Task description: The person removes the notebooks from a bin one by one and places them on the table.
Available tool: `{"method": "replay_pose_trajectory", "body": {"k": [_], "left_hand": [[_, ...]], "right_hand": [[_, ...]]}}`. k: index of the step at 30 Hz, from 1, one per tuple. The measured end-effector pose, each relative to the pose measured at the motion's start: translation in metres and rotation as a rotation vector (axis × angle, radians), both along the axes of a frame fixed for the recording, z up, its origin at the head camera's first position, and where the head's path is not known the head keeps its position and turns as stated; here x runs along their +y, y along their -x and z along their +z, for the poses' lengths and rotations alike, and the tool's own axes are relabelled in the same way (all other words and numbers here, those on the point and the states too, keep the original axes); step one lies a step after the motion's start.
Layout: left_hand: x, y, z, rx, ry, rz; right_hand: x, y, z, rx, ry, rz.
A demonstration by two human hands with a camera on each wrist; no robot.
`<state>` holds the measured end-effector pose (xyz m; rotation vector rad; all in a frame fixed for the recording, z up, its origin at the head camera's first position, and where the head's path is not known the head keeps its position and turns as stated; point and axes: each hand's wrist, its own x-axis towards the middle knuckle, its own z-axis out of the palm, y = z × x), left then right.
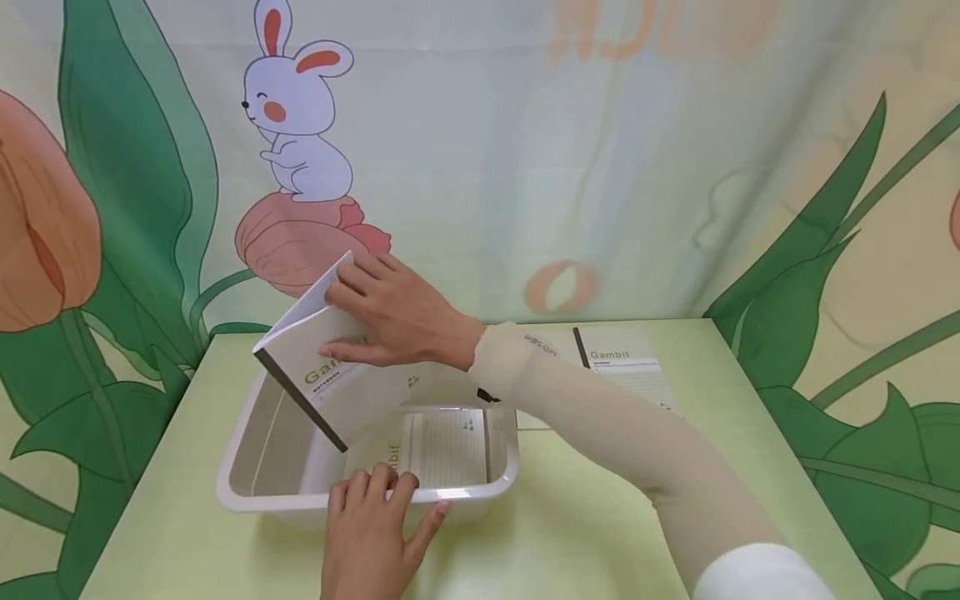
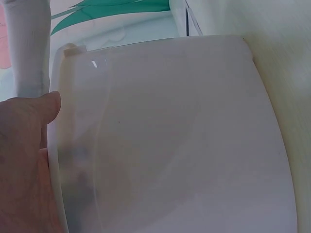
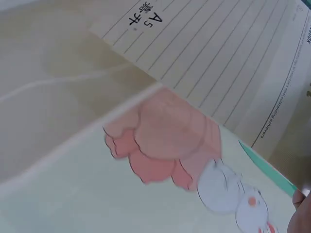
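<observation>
My right hand (image 1: 401, 312) grips a notebook (image 1: 322, 367) by its upper edge, thumb along the front cover. The notebook is tilted over the left part of a white plastic basin (image 1: 236, 492), its dark spine low and to the left, its cover slightly parted from the pages. In the right wrist view its lined cover (image 3: 214, 53) fills the top right, with a fingertip at the edge. My left hand (image 1: 372, 525) holds the basin's near rim, fingers hooked over it. The left wrist view shows the thumb against the basin's outer wall (image 2: 180, 131). Inside the basin lies another notebook (image 1: 450, 450).
Behind my right forearm, more Gambit notebooks (image 1: 618, 358) lie on the light green table (image 1: 585, 517). A curtain (image 1: 450, 167) printed with a rabbit and tulips hangs right behind the table's far edge.
</observation>
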<state>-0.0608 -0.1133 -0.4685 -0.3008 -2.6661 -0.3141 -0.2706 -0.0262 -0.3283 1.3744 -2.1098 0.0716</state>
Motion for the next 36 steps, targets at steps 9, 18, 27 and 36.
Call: {"method": "replay_pose_trajectory", "body": {"k": [9,18,27,36], "left_hand": [[-0.004,0.000,0.002,-0.031,0.013,0.020],[-0.004,0.003,-0.005,0.071,-0.018,-0.024],[0.000,0.003,-0.005,0.068,-0.015,-0.018],[0.001,0.004,-0.006,0.048,-0.014,-0.006]], "right_hand": [[0.038,0.013,0.034,0.031,0.267,-0.062],[0.111,0.022,0.067,0.035,0.487,-0.180],[0.200,0.023,0.063,0.049,0.608,-0.386],[0.279,0.017,0.013,-0.010,0.470,-0.553]]}}
